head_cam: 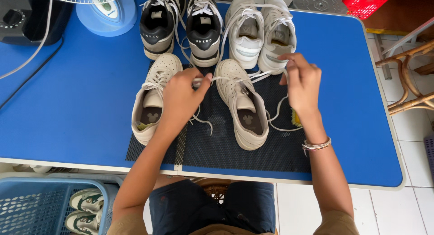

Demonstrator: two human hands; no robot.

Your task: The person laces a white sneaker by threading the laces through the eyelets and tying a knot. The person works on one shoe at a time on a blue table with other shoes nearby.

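Nearest the lens we see our own lap in dark shorts, and beside it, lower left, a blue plastic basket (31,203) holding a pair of white-and-green shoes (86,208). Above these lies the blue table (68,108), bearing a black mesh mat (217,144), with a fan base (106,13) at its far left corner. Two finished-looking pairs stand at the far edge, laces threaded: black-and-grey sneakers (181,24) and pale grey sneakers (260,29). On the mat rests the cream pair. Its left-hand cream shoe (151,99) appears laced, whereas the right-hand cream shoe (242,106) is in hand, its white lace (275,117) run through the lower eyelets while loose ends trail over the mat; we judge the lacing roughly midway, with the upper eyelets and the tying left to do. Our left hand (181,97) is closed in a pinch on one lace end, just above the shoe's toe. Our right hand (300,79) is likewise pinched, fingertips together on the other end, drawn out to the right, so that the lace runs taut between both hands. Smallest, a beaded bracelet (316,145) circles the right wrist.
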